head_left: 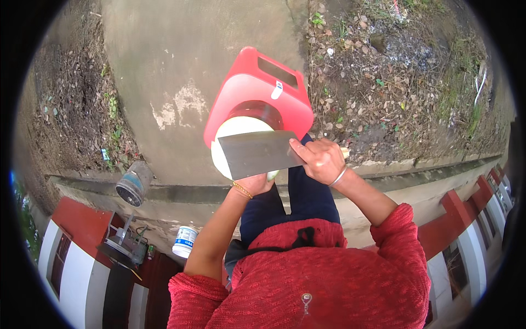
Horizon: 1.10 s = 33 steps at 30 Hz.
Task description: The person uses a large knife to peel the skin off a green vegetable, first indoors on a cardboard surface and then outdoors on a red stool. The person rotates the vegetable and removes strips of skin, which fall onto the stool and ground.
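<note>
My right hand grips the wooden handle of a cleaver, whose broad steel blade points left. The blade lies over a large, round, pale object, perhaps a peeled gourd or melon. Under that object, at its near edge, is my left hand, its fingers partly hidden by the blade and the object. Just beyond stands a red plastic stool with a rectangular opening in its side and a small label. A dark round shape shows between the stool and the pale object.
A concrete path runs ahead, with leaf-strewn soil on both sides. A dirty bucket lies near the concrete edge at left. Closer in are a white plastic tub and a metal machine.
</note>
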Each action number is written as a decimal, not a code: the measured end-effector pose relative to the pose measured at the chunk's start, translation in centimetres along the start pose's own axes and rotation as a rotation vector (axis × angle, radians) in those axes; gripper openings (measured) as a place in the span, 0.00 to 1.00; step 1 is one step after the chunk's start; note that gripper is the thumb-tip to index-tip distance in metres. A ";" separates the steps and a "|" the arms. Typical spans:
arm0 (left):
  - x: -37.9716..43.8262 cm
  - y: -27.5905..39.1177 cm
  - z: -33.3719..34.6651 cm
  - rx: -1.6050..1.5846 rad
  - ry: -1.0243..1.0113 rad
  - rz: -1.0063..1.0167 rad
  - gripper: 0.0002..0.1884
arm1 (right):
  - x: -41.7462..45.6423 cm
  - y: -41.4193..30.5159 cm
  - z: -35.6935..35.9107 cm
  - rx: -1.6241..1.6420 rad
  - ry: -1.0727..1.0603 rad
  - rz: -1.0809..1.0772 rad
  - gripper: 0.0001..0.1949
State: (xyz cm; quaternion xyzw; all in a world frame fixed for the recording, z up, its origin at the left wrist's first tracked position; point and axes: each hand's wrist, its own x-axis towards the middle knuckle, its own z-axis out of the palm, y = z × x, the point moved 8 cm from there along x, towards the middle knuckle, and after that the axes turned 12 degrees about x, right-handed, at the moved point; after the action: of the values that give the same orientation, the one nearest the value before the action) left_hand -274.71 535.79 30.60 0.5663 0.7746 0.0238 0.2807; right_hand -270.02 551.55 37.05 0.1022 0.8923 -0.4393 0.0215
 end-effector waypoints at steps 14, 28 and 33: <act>-0.2 0.1 0.9 -0.060 -0.025 0.013 0.34 | 0.6 0.1 2.1 -0.119 -0.001 0.051 0.24; 0.2 0.6 -1.1 0.052 0.084 0.067 0.49 | 4.5 1.6 1.5 0.071 0.020 0.257 0.12; 0.3 0.9 -1.7 0.053 0.065 0.064 0.54 | 3.6 8.3 2.7 0.593 0.105 0.801 0.15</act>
State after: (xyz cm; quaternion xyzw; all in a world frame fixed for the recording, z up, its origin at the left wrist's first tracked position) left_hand -274.76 536.83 32.20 0.5970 0.7652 0.0306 0.2391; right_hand -271.98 554.99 28.45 0.4606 0.6195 -0.6255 0.1134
